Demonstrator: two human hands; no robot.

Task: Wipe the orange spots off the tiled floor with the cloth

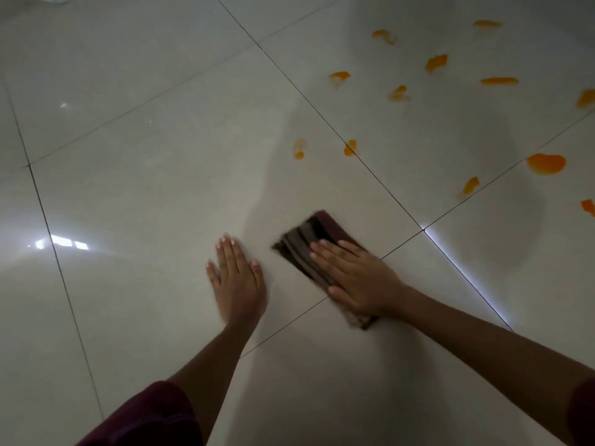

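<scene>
A folded dark maroon and brown cloth (pixel 309 239) lies on the glossy white tiled floor (pixel 145 175), blurred at its edges. My right hand (pixel 357 278) presses flat on top of it, fingers spread, near a grout line. Flat on the bare tile just left of the cloth rests my left hand (pixel 236 278), holding nothing. Several orange spots (pixel 546 163) are scattered over the tiles farther away and to the right; the nearest ones (pixel 350 148) sit a short way beyond the cloth, apart from it.
Dark grout lines (pixel 322 114) cross the floor diagonally. Bright light reflections (pixel 62 242) show on the tiles at left. A maroon-clad knee (pixel 151 420) fills the bottom left, and a maroon sleeve edge (pixel 582 410) shows at the bottom right.
</scene>
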